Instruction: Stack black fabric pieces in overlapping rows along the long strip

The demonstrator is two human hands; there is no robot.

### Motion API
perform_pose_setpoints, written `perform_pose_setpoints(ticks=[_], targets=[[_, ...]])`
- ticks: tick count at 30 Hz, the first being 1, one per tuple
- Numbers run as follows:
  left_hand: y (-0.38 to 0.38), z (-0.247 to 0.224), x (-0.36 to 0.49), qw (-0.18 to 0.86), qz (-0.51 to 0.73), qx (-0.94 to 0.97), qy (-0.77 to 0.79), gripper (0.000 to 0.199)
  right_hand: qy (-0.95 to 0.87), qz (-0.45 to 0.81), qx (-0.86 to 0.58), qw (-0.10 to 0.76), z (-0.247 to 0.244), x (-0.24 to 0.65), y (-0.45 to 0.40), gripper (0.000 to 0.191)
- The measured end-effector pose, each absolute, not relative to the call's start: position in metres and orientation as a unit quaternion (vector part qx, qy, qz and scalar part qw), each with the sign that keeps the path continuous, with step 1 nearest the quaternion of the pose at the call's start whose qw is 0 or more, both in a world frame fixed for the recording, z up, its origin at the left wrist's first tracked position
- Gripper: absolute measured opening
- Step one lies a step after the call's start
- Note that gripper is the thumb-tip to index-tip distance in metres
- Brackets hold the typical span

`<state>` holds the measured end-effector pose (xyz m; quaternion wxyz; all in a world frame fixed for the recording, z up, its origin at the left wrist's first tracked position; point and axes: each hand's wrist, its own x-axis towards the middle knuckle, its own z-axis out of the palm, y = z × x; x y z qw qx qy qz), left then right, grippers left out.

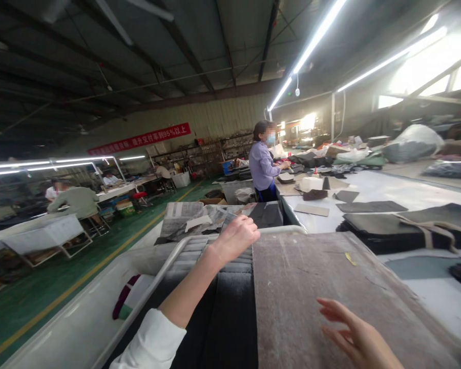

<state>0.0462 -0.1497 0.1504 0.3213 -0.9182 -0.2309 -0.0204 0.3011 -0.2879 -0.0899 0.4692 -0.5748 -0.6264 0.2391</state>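
Note:
My left hand reaches forward over the far end of a white bin, with its fingers curled closed. A thin grey piece shows beside its knuckles; whether the fingers hold it is hidden. Beneath my left forearm lie stacks of black sheet pieces, with grey-edged strips behind them. My right hand is above a worn brownish board, fingers apart and nothing in them. A small yellow scrap lies on the board.
The white bin's rim runs along the left. Beyond it are loose grey sheets. On the right-hand table lies a tied dark bundle. A co-worker in a purple top stands at that table. Green floor stretches left.

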Motion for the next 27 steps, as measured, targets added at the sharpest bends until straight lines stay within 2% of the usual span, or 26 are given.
perform_pose_setpoints(ticks=[2,7,8,11,12,14,16,19,21,24,26,27], targets=[[-0.168,0.155,0.045,0.341,-0.028,-0.914,-0.218,0.016,-0.637,0.275,-0.542,0.474,-0.072,0.271,-0.259,0.040],[-0.210,0.156,0.042,0.328,-0.060,-0.918,-0.214,0.013,-0.667,0.245,-0.453,0.538,-0.012,0.189,-0.211,0.054],[-0.216,0.155,0.041,0.319,-0.064,-0.921,-0.213,0.013,-0.670,0.239,-0.430,0.555,-0.003,0.176,-0.206,0.047],[-0.225,0.154,0.037,0.275,-0.085,-0.933,-0.214,0.011,-0.667,0.273,-0.389,0.574,0.013,0.149,-0.199,0.011],[-0.226,0.155,0.033,0.248,-0.100,-0.939,-0.215,0.012,-0.661,0.293,-0.383,0.575,0.016,0.145,-0.199,0.013],[-0.221,0.160,0.019,0.169,-0.152,-0.949,-0.217,0.025,-0.647,0.338,-0.363,0.580,0.018,0.142,-0.200,0.019],[-0.210,0.164,-0.004,0.058,-0.228,-0.945,-0.228,0.046,-0.630,0.381,-0.327,0.593,0.021,0.146,-0.202,0.021],[-0.183,0.159,-0.047,-0.117,-0.372,-0.880,-0.272,0.097,-0.607,0.423,-0.285,0.609,0.029,0.156,-0.205,0.027],[-0.167,0.146,-0.071,-0.189,-0.401,-0.843,-0.306,0.116,-0.601,0.434,-0.271,0.614,0.036,0.161,-0.208,0.028],[-0.157,0.116,-0.079,-0.368,-0.256,-0.830,-0.333,0.106,-0.613,0.441,-0.259,0.602,0.042,0.164,-0.214,0.027],[-0.162,0.097,-0.066,-0.432,-0.206,-0.818,-0.319,0.086,-0.618,0.443,-0.259,0.596,0.046,0.163,-0.218,0.027],[-0.167,0.089,-0.056,-0.442,-0.230,-0.806,-0.320,0.072,-0.616,0.445,-0.258,0.597,0.047,0.164,-0.221,0.027]])
